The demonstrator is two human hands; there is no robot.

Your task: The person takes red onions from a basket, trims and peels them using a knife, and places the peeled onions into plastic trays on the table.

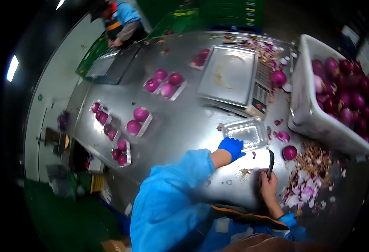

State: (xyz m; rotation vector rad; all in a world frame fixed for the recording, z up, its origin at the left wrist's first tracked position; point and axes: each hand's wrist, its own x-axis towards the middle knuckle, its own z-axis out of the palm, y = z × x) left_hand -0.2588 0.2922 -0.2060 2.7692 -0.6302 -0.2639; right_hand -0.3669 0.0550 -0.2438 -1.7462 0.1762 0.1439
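Observation:
My left hand point(231, 149), in a blue glove, is at the near left corner of a clear plastic tray point(251, 131), its fingers curled over the rim. No onion lies in that tray. Bare and closed, my right hand point(269, 187) grips a knife point(271, 163) with a dark, curved shape pointing away from me. A loose red onion point(289, 153) rests just right of the knife. Dry root trimmings point(244, 173) lie on the steel between my hands.
A scale point(228, 75) stands beyond the tray. At right, a white crate point(331, 133) holds many red onions, with peelings point(304, 189) in front. Packed onion trays point(166, 87) sit on the left of the steel table point(167, 126). Another person point(123, 21) works at the far left.

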